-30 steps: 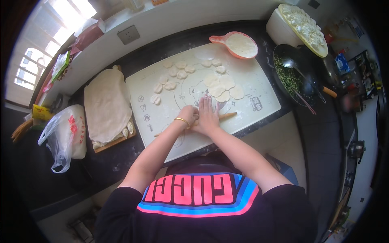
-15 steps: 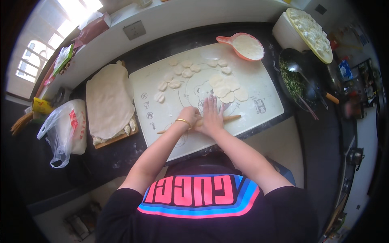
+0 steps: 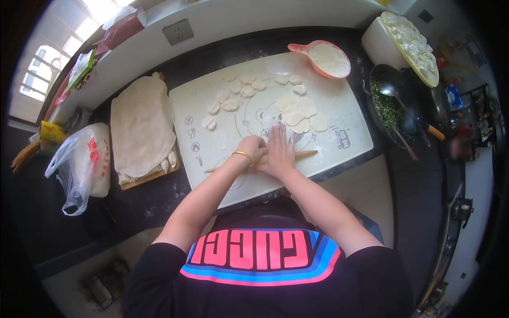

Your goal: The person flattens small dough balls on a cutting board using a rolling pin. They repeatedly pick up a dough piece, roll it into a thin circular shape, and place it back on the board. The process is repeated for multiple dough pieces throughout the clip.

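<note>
A thin wooden rolling pin (image 3: 305, 153) with tapered ends lies across the near part of a pale silicone mat (image 3: 323, 151). My right hand (image 3: 281, 153) rests on it palm down, fingers stretched straight and pointing away from me. Right beside it, my left hand (image 3: 252, 148), with a gold bangle at the wrist, has its fingers curled closed at the pin; whatever they pinch is hidden. Just beyond my right fingertips is an overlapping group of rolled dough rounds (image 3: 297, 110). Several small flattened dough pieces (image 3: 230, 105) lie farther off and to the left.
Left of the mat, a dough sheet (image 3: 142, 124) covers dumplings on a wooden board, near a plastic bag (image 3: 79, 169). A coral scoop of flour (image 3: 327, 59) stands at the far edge. On the right are a wok with green filling (image 3: 387, 106) and a white tub topped with dumplings (image 3: 408, 45).
The whole view has shifted slightly. My hands and the rolling pin keep almost the same place on the mat, and the dough pieces lie as before.
</note>
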Demonstrator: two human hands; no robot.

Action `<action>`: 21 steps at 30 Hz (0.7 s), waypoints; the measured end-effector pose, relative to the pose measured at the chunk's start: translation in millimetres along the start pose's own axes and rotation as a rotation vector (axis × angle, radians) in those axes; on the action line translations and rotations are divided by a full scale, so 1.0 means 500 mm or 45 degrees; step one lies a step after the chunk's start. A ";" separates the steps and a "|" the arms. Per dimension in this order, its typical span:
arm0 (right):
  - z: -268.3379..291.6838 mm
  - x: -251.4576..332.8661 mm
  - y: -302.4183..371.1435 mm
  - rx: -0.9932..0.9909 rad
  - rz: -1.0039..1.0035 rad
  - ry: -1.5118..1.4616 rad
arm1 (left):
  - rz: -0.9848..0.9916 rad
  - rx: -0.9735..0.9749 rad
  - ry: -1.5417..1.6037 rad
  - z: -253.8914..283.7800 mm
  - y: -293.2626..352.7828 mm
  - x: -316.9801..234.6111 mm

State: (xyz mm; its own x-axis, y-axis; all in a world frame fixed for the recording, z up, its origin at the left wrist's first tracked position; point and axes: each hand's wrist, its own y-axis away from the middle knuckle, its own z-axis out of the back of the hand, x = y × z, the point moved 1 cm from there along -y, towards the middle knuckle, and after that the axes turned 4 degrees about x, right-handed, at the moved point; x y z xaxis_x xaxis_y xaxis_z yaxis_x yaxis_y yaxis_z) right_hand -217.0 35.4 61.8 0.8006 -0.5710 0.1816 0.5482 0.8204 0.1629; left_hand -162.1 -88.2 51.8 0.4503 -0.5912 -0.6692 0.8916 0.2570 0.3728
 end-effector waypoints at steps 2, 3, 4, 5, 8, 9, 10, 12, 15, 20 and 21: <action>-0.007 -0.005 -0.027 -0.122 0.029 -0.070 | -0.013 0.004 -0.011 -0.006 -0.011 0.009; -0.012 -0.008 -0.019 -0.064 0.049 -0.073 | -0.004 -0.009 -0.026 -0.008 -0.014 0.015; -0.006 -0.005 -0.004 -0.006 0.079 -0.077 | 0.012 -0.030 -0.039 -0.008 -0.015 0.024; 0.000 -0.005 0.017 0.053 0.097 -0.077 | -0.002 -0.054 -0.012 -0.010 -0.015 0.030; -0.008 -0.007 0.128 0.195 0.120 -0.023 | -0.015 -0.084 0.062 -0.007 -0.007 0.029; -0.013 -0.009 0.137 0.171 0.136 -0.034 | -0.002 -0.060 0.078 0.001 -0.002 0.018; -0.016 -0.009 0.143 0.149 0.155 -0.046 | 0.014 -0.039 0.093 0.004 0.003 0.011; -0.019 -0.006 0.130 0.159 0.123 0.044 | -0.082 -0.032 -0.036 -0.014 -0.011 0.025; -0.013 -0.008 0.056 0.054 0.123 -0.053 | -0.052 -0.003 -0.062 -0.019 -0.024 0.021; -0.019 0.000 -0.028 -0.132 0.016 -0.056 | 0.039 -0.082 0.121 -0.009 -0.010 0.021; -0.020 -0.001 -0.007 -0.021 0.021 -0.066 | 0.033 -0.141 0.132 -0.017 -0.004 0.031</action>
State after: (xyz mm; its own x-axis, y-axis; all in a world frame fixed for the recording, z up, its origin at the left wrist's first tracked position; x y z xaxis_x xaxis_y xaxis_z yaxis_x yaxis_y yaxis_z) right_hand -216.6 33.2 51.4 0.7961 -0.5581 0.2340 0.5395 0.8297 0.1433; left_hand -156.6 -91.5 35.1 0.4705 -0.5026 -0.7253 0.8770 0.3571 0.3215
